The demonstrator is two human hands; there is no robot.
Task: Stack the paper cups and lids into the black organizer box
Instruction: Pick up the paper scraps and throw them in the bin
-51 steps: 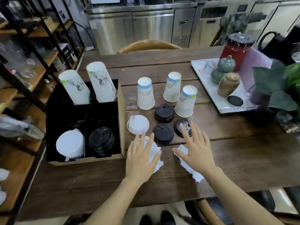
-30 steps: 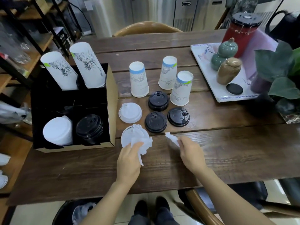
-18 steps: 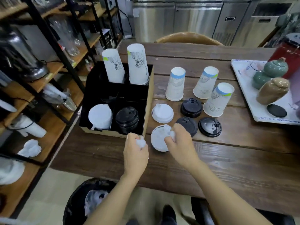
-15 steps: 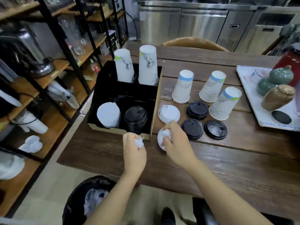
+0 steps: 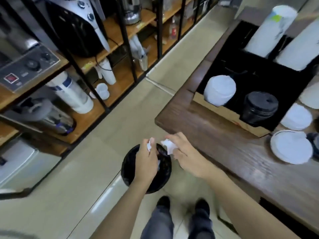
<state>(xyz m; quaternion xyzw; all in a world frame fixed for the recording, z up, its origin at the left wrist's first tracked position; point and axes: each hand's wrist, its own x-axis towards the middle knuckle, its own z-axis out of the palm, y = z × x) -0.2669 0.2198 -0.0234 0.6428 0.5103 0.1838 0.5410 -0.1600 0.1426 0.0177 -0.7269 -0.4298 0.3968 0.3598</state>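
The black organizer box sits at the table's left end, holding two tall white cup stacks, a white lid stack and a black lid stack. Loose white lids lie on the table to its right. My left hand is closed on a crumpled white paper scrap over a black trash bin on the floor. My right hand holds another crumpled white paper just beside it, at the bin's rim.
The wooden table has its corner right above the bin. Metal-framed wooden shelves with appliances and cups fill the left side. My legs and shoes stand on the tiled floor below the bin.
Both hands gathered the white paper scraps off the table and carried them left and down, off the table edge, to above the trash bin. The view swung left and downward.
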